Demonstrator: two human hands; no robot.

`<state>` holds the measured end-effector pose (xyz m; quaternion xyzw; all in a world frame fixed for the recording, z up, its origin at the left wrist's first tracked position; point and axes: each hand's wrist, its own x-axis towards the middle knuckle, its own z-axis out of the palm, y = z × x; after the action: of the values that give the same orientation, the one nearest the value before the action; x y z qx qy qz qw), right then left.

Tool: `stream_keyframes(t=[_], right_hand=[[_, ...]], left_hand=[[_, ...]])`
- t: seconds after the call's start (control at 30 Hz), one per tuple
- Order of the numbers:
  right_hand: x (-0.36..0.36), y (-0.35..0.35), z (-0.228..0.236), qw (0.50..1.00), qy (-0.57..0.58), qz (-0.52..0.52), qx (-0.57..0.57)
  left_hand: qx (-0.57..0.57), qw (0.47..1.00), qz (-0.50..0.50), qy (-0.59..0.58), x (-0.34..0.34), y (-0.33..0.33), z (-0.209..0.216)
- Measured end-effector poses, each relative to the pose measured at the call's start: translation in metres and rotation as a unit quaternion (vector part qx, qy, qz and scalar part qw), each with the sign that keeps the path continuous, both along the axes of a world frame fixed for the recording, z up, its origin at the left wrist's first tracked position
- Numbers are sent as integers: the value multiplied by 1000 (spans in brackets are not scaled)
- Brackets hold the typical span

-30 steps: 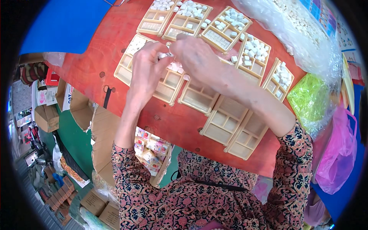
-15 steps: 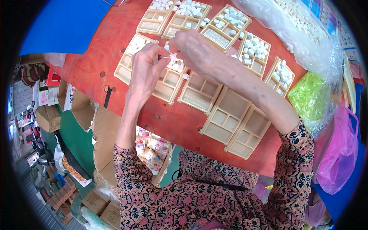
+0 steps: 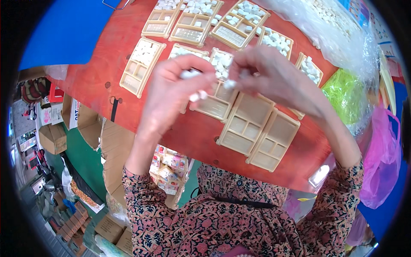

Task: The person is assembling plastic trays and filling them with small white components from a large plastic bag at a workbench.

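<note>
Over the middle of the red table, my left hand point(image 3: 165, 92) is closed, with small white blocks point(image 3: 198, 96) showing at its fingers. My right hand point(image 3: 267, 77) is just to the right, its fingertips pinched around a small white block point(image 3: 230, 84). Motion blurs both hands. Between them, a beige compartment tray point(image 3: 212, 106) has white blocks heaped in its far compartment. Beneath my left hand another beige tray is mostly covered, with white blocks at its far end. Two beige trays with bare compartments, a left one point(image 3: 244, 125) and a right one point(image 3: 276, 140), lie nearer me.
Several beige trays with white blocks stand farther back, one point(image 3: 141, 67) at the left. A clear bag point(image 3: 317, 21) of white blocks lies at the far right, beside a yellow-green bag point(image 3: 346, 96). A pink bag point(image 3: 381, 158) hangs right. Cardboard boxes point(image 3: 115, 150) stand left below the table.
My right hand has moved right and nearer me, away from the left hand. The left hand has come slightly nearer, with white blocks now showing at its fingers. The whole view has shifted slightly.
</note>
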<state>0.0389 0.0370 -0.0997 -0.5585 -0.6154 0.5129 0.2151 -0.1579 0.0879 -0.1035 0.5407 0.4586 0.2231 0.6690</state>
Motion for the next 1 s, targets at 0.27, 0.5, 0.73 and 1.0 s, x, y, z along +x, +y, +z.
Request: stream_keyframes(t=[0.27, 0.5, 0.73, 1.0], right_hand=[[4, -72, -26, 992, -102, -35, 59], [-7, -83, -32, 976, -108, -136, 131], [0, -81, -24, 972, -128, -104, 166], [72, -30, 18, 890, -231, -211, 332]], left_hand=[[-46, 991, -125, -28, 42, -58, -44], [-9, 992, -125, 16, 38, -67, -36], [77, 994, -76, -23, 25, -65, -27], [97, 982, -161, 30, 28, -44, -21]])
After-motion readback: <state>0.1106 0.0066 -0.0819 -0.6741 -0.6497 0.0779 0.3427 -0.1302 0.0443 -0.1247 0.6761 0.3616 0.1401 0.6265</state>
